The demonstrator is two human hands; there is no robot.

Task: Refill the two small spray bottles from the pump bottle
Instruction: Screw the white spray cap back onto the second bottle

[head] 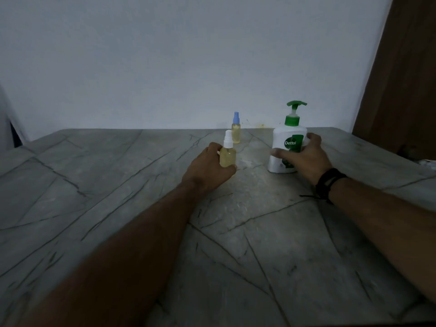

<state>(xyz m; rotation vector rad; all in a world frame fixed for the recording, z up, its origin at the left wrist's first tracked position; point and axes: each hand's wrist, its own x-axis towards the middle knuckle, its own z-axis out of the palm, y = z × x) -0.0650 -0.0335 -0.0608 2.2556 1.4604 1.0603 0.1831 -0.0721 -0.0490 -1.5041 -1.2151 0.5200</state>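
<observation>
A small spray bottle with a white cap (228,154) stands upright on the grey marbled table (118,185), holding yellowish liquid. My left hand (210,168) grips it from the left, thumb under its front. A second small spray bottle with a blue cap (236,129), also yellowish, stands free behind it near the wall. To the right stands the white pump bottle with a green pump (288,142). My right hand (304,156) curls round its body, thumb on the front label and fingers at its right side.
A pale wall runs close behind the table's back edge. A brown wooden panel (401,79) stands at the right. A black band sits on my right wrist. A small white object (428,163) lies at the table's far right edge.
</observation>
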